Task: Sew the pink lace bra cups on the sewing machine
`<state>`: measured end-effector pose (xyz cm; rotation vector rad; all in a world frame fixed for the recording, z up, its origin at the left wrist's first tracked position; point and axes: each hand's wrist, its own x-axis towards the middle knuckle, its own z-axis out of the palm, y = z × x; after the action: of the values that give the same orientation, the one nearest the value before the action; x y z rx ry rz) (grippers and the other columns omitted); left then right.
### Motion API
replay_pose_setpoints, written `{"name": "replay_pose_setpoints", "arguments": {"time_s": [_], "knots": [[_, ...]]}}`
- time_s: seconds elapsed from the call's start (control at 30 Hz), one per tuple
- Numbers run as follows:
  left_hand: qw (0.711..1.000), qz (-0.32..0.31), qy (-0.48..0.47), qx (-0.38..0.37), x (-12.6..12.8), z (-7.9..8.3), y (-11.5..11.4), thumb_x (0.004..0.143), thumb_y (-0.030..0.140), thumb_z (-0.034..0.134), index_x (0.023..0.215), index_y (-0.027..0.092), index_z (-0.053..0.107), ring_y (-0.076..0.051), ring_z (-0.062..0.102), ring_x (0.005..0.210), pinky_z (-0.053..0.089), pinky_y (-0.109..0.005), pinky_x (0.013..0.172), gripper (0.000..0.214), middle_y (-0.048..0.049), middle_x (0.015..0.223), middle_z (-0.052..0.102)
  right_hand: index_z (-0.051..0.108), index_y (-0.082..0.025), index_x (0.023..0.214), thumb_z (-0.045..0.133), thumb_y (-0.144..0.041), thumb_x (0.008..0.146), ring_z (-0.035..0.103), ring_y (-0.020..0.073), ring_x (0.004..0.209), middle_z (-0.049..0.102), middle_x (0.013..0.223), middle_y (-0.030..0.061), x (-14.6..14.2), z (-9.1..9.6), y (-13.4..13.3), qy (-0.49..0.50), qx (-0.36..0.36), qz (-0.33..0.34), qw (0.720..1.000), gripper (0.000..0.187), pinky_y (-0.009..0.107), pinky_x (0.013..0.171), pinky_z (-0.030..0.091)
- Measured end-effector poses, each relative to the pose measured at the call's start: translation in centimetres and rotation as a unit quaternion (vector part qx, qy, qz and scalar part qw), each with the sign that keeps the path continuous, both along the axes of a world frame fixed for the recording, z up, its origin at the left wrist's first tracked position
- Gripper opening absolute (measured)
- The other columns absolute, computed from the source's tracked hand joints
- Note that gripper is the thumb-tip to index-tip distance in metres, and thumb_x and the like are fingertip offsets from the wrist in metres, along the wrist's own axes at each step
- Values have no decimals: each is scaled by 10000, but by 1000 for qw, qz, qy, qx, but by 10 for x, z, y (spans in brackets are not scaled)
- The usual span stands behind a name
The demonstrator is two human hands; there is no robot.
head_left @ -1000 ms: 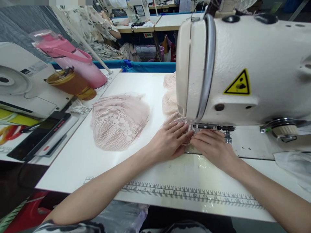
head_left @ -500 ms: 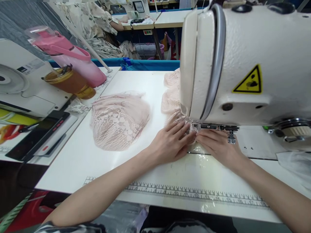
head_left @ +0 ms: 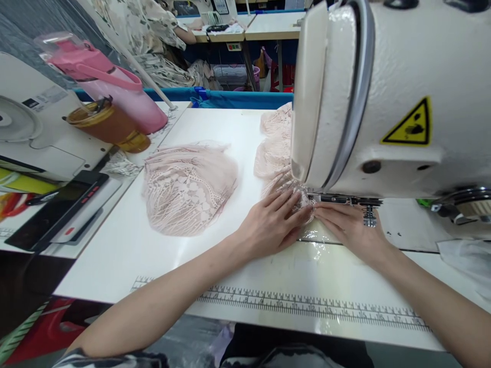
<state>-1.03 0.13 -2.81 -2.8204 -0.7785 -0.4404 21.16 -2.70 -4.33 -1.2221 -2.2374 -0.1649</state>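
Pale pink lace fabric (head_left: pixel 275 153) lies gathered at the needle area of a white sewing machine (head_left: pixel 383 102) and runs back behind its head. On this lace, just left of the presser foot, my left hand (head_left: pixel 274 220) rests with its fingers stretched out and lying flat. My right hand (head_left: pixel 355 222) is at the right of the foot, fingers together, the fingertips closed at the lace's edge; part of this hand is hidden behind the metal guide (head_left: pixel 345 200). A separate pink lace piece (head_left: pixel 190 189) is spread on the table to the left.
A pink bottle (head_left: pixel 115 84) and an amber cup (head_left: pixel 109 125) stand at the back left. A black device (head_left: pixel 57 209) lies near the left table edge. A printed ruler (head_left: pixel 307 306) runs along the front of the white table (head_left: pixel 153 255). Another person's arm (head_left: pixel 184 35) shows behind.
The view has shifted slightly, with the machine head appearing farther right. More gathered lace shows beside my left fingers. Both hands keep nearly the same places at the presser foot.
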Motion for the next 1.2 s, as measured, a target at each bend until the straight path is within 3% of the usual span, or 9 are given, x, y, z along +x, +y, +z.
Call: {"name": "replay_pose_setpoints", "arguments": {"time_s": [0.17,0.33,0.47,0.67,0.93,1.2], "knots": [[998,-61,10,21,-6,-4,1,963,183,446,1306,140,523,-215,537,1225,442,-388,1056,354,-60,1327,554,698,-277,938,545,-321,900,633,131,759,705,1030,1,0,0,-5,-29,8,-7,1000,163,310,722,401],[997,-74,-1,-18,-13,-5,6,974,204,430,1306,133,521,-188,528,1235,400,-381,1103,352,-64,1325,549,689,-308,989,499,-357,927,629,115,726,680,1089,-41,-2,-1,-9,-42,-34,-15,998,205,311,662,371],[996,-83,-11,-39,-16,-2,10,971,200,418,1287,119,539,-200,527,1235,427,-386,1084,348,-69,1315,558,687,-284,1026,489,-341,938,623,119,782,663,1125,-5,-4,-5,-10,-34,-59,4,998,225,333,796,394],[995,-79,-21,-62,-18,3,15,970,194,399,1259,125,567,-203,539,1222,442,-389,1071,341,-68,1295,573,666,-259,1081,493,-324,933,608,141,816,651,1100,23,-8,-3,-9,-43,-44,19,998,237,358,836,402],[996,-57,-23,-58,-17,0,15,970,197,408,1251,138,577,-203,523,1239,440,-393,1074,333,-66,1291,578,649,-273,1138,457,-358,945,608,175,841,622,1186,49,-8,-5,-10,-63,-62,-11,996,285,406,861,405],[999,-35,-12,-23,-12,1,10,978,241,418,1227,116,593,-217,556,1202,457,-397,1055,329,-77,1263,600,618,-308,1187,468,-420,935,602,197,819,625,1205,23,-6,-9,-11,-95,-56,-44,993,314,375,753,434]]}}
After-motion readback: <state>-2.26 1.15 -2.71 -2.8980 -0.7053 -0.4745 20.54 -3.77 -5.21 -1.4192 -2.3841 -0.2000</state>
